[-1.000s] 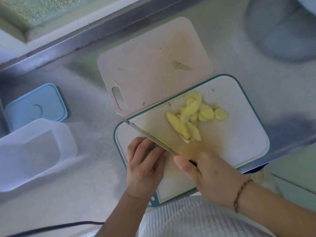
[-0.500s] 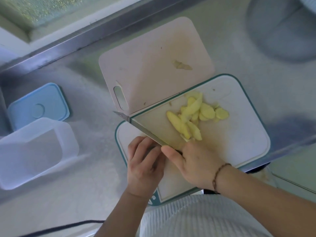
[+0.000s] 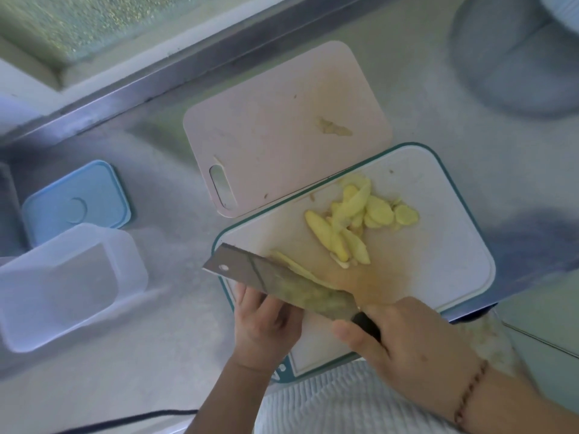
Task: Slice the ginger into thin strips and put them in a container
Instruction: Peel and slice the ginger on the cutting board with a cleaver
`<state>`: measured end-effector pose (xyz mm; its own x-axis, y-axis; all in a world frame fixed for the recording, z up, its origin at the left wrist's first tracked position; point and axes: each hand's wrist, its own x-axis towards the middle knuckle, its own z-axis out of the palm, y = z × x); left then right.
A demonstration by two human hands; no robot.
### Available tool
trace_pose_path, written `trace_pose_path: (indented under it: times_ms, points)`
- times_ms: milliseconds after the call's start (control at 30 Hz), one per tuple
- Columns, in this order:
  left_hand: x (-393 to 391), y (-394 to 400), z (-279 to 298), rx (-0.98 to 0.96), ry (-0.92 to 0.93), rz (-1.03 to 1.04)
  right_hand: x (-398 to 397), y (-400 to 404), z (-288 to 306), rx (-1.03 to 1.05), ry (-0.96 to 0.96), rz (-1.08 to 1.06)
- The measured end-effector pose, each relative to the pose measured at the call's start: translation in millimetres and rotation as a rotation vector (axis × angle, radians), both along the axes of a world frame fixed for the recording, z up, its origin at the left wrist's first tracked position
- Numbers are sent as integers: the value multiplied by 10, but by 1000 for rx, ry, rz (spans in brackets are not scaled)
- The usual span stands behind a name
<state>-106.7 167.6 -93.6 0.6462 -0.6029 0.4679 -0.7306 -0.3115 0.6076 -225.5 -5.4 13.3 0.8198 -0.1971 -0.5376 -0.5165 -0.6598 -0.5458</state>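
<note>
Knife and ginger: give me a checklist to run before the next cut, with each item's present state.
1. Right hand grips the knife by its handle: ok.
2. Left hand fingertips away from the edge: cannot tell, the blade hides them.
3. A ginger slice lies at the blade, ready for cutting: ok.
4. Ginger pile lies on the white cutting board, apart from the blade: ok.
5. Container is open, its blue lid off beside it: ok.
6. Strips already in the container: not ok, none visible inside.
</note>
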Motion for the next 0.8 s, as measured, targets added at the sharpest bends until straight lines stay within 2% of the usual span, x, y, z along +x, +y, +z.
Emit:
trace_pose_path:
  times_ms: [100,167,267,300,367,400,467,600,667,800]
  points:
    - [5,36,12,33,27,51,-46,-56,-46,-251,-152,99]
    - [-19,57,69,64,182,238,-85,-139,-60,-336,-257,99]
    - [-19,-15,288,-201,616,714,-112,-346,-3,-437,-296,101]
    - [12,-29,357,-298,662,816,-114,-421,22,-480,-278,101]
    - [69,-86,544,-412,627,907,-109,-532,55,-542,-246,116]
    - [69,-127,646,-432,561,881,-97,-569,57,-566,-243,128]
    - [25,-261,864,-376,371,682,-42,-615,65,-618,-259,156]
    - [7,-709,1111,7,222,151,65,-577,99,-700,-357,207]
    - [14,-861,1090,135,182,61,109,-553,129,-719,-414,222]
    - [27,-956,1035,188,114,68,113,-591,185,-770,-466,246]
